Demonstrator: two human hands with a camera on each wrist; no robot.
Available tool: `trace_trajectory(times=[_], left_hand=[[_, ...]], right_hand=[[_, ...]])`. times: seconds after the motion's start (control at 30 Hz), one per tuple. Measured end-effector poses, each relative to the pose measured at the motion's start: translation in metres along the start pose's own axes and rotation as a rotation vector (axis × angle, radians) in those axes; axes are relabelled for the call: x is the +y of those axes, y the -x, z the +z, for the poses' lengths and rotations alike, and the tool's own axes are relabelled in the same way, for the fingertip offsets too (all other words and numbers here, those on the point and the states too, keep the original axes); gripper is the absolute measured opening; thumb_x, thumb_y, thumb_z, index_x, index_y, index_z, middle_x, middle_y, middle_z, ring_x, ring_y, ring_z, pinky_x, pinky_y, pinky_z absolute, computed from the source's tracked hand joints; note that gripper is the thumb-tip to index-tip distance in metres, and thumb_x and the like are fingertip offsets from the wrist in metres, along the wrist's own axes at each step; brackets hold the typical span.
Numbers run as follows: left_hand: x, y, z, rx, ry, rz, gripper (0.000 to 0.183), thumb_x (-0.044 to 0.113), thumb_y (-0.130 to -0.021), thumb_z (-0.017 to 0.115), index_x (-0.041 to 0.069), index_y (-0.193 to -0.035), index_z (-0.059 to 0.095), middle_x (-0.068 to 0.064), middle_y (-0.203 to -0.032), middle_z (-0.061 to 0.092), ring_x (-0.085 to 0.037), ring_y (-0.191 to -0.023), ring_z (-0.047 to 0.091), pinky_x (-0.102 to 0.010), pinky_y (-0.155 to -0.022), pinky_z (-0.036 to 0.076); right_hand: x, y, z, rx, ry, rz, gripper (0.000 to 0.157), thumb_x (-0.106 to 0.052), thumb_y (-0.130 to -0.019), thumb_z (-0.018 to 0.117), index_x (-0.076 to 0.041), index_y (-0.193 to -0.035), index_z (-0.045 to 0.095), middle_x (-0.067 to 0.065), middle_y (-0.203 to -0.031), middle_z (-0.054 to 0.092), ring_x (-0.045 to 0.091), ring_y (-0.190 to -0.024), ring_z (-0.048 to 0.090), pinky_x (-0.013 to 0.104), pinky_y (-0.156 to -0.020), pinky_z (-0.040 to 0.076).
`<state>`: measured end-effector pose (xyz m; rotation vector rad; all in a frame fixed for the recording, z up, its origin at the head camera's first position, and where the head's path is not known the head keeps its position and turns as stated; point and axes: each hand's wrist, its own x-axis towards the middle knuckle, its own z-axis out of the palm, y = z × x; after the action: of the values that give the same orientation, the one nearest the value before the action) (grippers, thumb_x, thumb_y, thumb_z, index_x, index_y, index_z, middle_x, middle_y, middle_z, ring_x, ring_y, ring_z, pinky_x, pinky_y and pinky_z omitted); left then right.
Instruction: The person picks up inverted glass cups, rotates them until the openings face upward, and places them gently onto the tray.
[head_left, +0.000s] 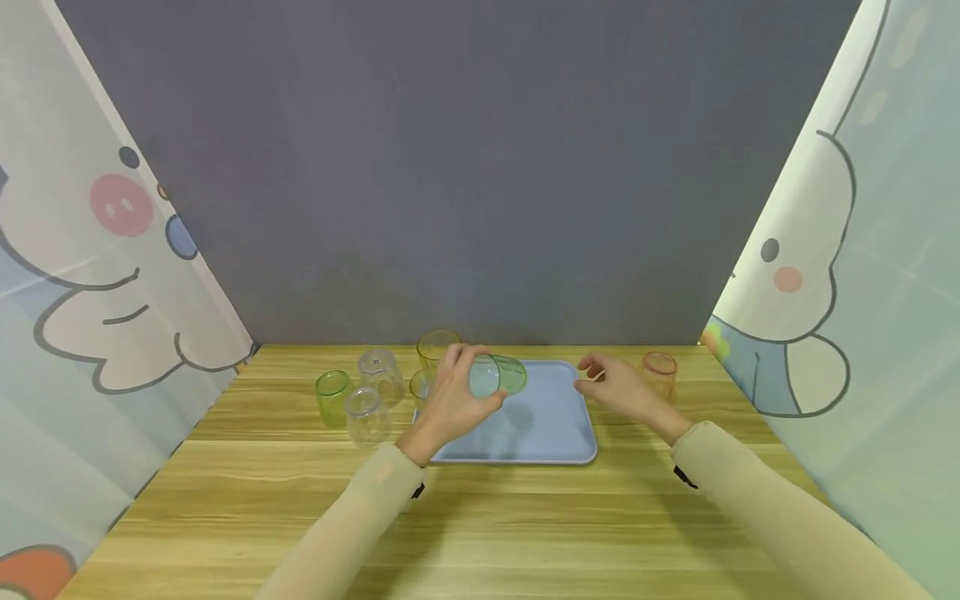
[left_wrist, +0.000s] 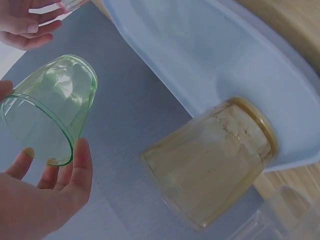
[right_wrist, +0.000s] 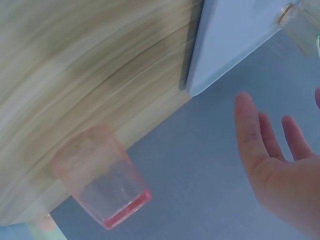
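Note:
My left hand (head_left: 453, 402) grips a green drinking glass (head_left: 513, 377) near its rim, over the blue tray (head_left: 536, 433). The glass lies tipped on its side in the air, its base toward the right. In the left wrist view, fingers and thumb go round the rim of this see-through glass (left_wrist: 57, 100). My right hand (head_left: 618, 387) holds nothing; its fingers are loosely bent by the tray's right edge. A yellow glass (head_left: 435, 343) is at the tray's back left, and a second yellow glass (head_left: 418, 385) is partly hidden behind my left hand.
Left of the tray, two clear glasses (head_left: 367, 421) and another green glass (head_left: 332, 402) stand on the wooden table (head_left: 525, 525). A pink-orange glass (head_left: 660, 371) is just beyond my right hand. A grey panel (head_left: 480, 183) closes off the back, with printed curtains (head_left: 847, 275) at both sides.

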<state>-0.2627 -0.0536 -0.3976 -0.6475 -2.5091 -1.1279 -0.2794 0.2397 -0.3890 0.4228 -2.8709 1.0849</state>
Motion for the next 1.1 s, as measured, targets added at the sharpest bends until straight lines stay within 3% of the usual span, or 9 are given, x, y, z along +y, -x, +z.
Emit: trace_trajectory(times=[0.37, 0.57, 0.7, 0.93, 1.1], left_hand=[[-0.002, -0.01, -0.001, 0.03, -0.116, 0.092, 0.062, 0.026, -0.081, 0.082, 0.008, -0.135, 0.056, -0.014, -0.127, 0.049, -0.031, -0.111, 0.047, -0.048, -0.09, 0.047], [-0.004, -0.016, 0.0, 0.035, -0.188, 0.109, 0.063, 0.026, -0.081, 0.083, 0.007, -0.135, 0.057, -0.012, -0.127, 0.049, -0.031, -0.11, 0.048, -0.045, -0.089, 0.047], [-0.002, -0.018, 0.0, 0.025, -0.23, 0.121, 0.063, 0.028, -0.082, 0.082, 0.006, -0.135, 0.057, -0.014, -0.129, 0.049, -0.033, -0.112, 0.048, -0.046, -0.089, 0.048], [-0.001, -0.023, -0.001, -0.007, -0.302, 0.127, 0.063, 0.03, -0.083, 0.081, 0.009, -0.137, 0.056, -0.015, -0.131, 0.048, -0.035, -0.117, 0.049, -0.046, -0.091, 0.048], [0.0, -0.026, -0.001, -0.045, -0.347, 0.135, 0.061, 0.031, -0.085, 0.079, 0.01, -0.137, 0.056, -0.017, -0.136, 0.048, -0.036, -0.118, 0.05, -0.047, -0.09, 0.05]], right_hand=[[0.006, 0.001, -0.008, 0.012, 0.104, -0.021, 0.036, -0.024, -0.094, 0.066, 0.001, -0.12, 0.062, 0.024, -0.111, 0.064, 0.034, -0.097, 0.064, 0.048, -0.081, 0.053], [0.005, 0.001, -0.015, 0.013, 0.179, -0.009, 0.039, -0.026, -0.093, 0.065, 0.0, -0.122, 0.062, 0.027, -0.117, 0.064, 0.036, -0.099, 0.065, 0.052, -0.083, 0.053], [0.008, 0.0, -0.019, 0.023, 0.23, -0.006, 0.04, -0.026, -0.092, 0.064, 0.0, -0.123, 0.062, 0.027, -0.117, 0.064, 0.039, -0.103, 0.064, 0.054, -0.085, 0.051], [0.01, -0.001, -0.023, 0.053, 0.364, 0.001, 0.041, -0.03, -0.091, 0.063, -0.001, -0.12, 0.063, 0.025, -0.118, 0.066, 0.042, -0.105, 0.063, 0.07, -0.086, 0.036], [0.01, 0.0, -0.027, 0.081, 0.427, 0.025, 0.041, -0.031, -0.09, 0.063, -0.002, -0.119, 0.064, 0.022, -0.113, 0.066, 0.04, -0.1, 0.063, 0.073, -0.086, 0.036]])
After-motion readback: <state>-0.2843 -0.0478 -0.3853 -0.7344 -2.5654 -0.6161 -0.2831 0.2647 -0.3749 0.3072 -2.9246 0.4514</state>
